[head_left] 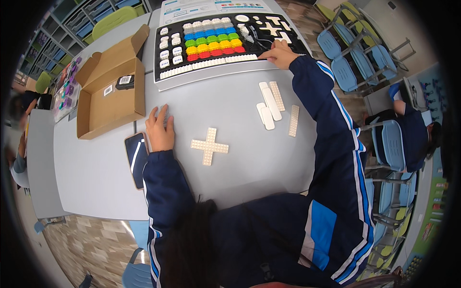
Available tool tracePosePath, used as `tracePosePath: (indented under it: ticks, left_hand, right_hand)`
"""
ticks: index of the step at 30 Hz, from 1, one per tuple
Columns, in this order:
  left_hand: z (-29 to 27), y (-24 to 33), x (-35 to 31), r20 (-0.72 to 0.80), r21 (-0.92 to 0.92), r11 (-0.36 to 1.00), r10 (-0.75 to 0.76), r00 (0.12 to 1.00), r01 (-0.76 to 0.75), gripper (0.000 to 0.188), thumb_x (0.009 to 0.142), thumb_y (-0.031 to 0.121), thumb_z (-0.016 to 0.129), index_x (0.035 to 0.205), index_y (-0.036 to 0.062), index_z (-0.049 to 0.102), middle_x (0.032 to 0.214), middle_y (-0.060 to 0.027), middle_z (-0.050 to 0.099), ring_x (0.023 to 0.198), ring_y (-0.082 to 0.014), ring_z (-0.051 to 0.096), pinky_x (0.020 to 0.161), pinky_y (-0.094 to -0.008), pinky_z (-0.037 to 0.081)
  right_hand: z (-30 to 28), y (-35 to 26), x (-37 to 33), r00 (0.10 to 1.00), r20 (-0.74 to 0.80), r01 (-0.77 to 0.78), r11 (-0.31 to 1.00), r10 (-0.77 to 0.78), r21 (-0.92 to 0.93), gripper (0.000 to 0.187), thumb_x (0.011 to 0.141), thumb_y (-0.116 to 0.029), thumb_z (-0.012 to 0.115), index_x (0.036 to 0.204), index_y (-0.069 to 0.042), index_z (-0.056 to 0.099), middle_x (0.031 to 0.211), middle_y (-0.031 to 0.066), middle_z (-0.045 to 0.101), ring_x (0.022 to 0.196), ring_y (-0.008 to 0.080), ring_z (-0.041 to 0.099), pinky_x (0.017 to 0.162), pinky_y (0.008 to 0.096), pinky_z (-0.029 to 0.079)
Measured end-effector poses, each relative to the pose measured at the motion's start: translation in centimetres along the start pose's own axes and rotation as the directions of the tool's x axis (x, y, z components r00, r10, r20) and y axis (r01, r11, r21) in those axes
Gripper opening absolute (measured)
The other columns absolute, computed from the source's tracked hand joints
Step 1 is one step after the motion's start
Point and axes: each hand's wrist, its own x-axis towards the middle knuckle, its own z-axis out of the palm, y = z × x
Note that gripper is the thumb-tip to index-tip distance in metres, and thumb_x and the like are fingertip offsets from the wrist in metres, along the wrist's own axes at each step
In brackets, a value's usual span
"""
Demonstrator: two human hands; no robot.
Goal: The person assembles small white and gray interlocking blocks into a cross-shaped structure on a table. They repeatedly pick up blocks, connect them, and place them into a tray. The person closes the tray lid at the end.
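Note:
My right hand (281,54) reaches to the near right edge of a sorted building-block kit (165,85). Its thumb and index finger come together at the end of a row of small white pieces (206,64); what lies between the fingertips is hidden. Down on the grey table, my left hand (161,132) rests with its fingers apart, next to a small greyish piece (165,113) that they partly cover. Between my arms lies a cream studded cross (210,146). Several white and cream strips (271,102) form a loose pile on the right, with a single studded strip (294,121) beside them.
To the left stands an open cardboard box (110,96) with a black item inside. A phone (137,161) lies by my left wrist. Behind the kit is a printed sheet (211,8). Blue chairs (343,72) line the right side, where another person (408,129) is seen.

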Motion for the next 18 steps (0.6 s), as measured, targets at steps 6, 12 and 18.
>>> tracePosePath:
  ticks: [6,12,18]
  left_hand:
    - [0.0,0.0,0.0,0.018,0.021,1.000,-0.003,1.000,0.003,0.036,0.088,0.015,0.059,0.124,0.0143,0.059,0.130,-0.0148,0.047,0.112,-0.0318,0.045,0.095,-0.0381,0.039]
    - [0.0,0.2,0.1,0.046,0.006,1.000,-0.027,0.999,0.027,0.035,0.090,0.018,0.058,0.125,0.0141,0.058,0.131,-0.0151,0.047,0.116,-0.0314,0.044,0.096,-0.0375,0.039]
    - [-0.2,-0.1,0.1,0.071,-0.040,0.998,-0.037,0.997,0.040,0.037,0.087,0.021,0.064,0.123,0.0111,0.059,0.131,-0.0142,0.048,0.116,-0.0292,0.045,0.086,-0.0340,0.046]
  right_hand:
    - [-2.0,0.2,0.2,0.969,0.001,0.231,0.911,-0.245,-0.341,0.044,0.078,0.002,0.059,0.108,-0.029,0.067,0.113,0.0119,0.041,0.112,0.0280,0.040,0.087,0.0353,0.041]
    - [-1.9,0.9,0.7,0.979,0.043,0.205,0.950,-0.201,-0.234,0.042,0.077,-0.001,0.060,0.104,-0.033,0.069,0.112,0.0103,0.040,0.114,0.0267,0.038,0.087,0.0381,0.040]
    - [-0.9,0.7,0.6,0.989,-0.025,0.144,0.989,-0.145,-0.028,0.035,0.082,-0.005,0.058,0.104,-0.030,0.069,0.110,0.0095,0.041,0.110,0.0267,0.038,0.090,0.0390,0.037]
